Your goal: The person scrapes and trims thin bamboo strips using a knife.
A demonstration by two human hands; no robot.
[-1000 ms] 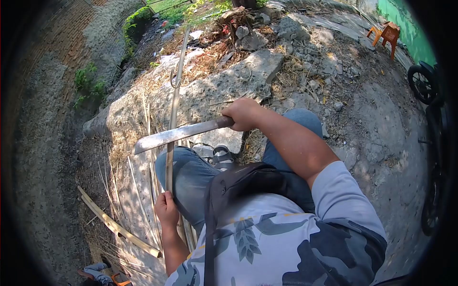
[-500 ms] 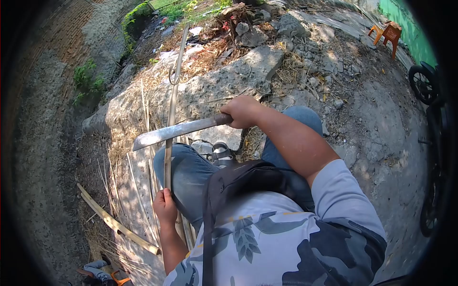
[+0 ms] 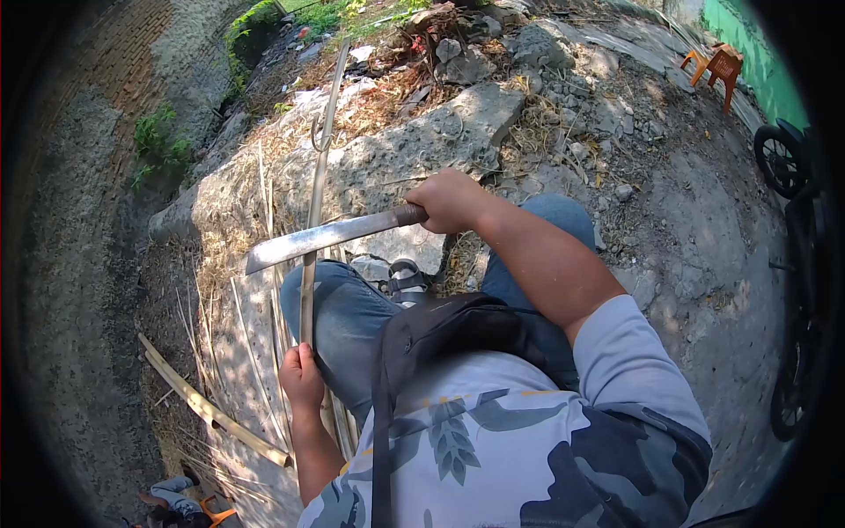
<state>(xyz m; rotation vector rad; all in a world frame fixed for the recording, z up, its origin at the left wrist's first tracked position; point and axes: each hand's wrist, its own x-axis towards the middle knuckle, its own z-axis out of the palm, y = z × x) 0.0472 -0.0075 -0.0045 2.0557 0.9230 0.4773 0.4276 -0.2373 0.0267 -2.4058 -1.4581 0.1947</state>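
Observation:
My right hand [image 3: 447,201] is wrapped round the dark handle of a machete [image 3: 326,236], whose broad blade points left. The blade lies across a long, narrow bamboo strip [image 3: 318,195]; whether its edge bites into the strip, I cannot tell. Low on that strip, beside my left knee, my left hand [image 3: 302,377] grips it with the thumb along it. From there the strip runs up and away over the concrete slab. A thin curled shaving [image 3: 319,134] stands out from the strip above the blade.
Split bamboo [image 3: 211,412] and several thin strips lie on the ground at left. A broken concrete slab [image 3: 422,145] and rubble are ahead. Orange plastic stools [image 3: 723,69] and a motorcycle [image 3: 782,157] stand at right. Part of another person [image 3: 176,500] shows at bottom left.
Almost nothing differs. My left hand and the lower end of the strip have shifted very slightly left and up; the machete stays across the strip.

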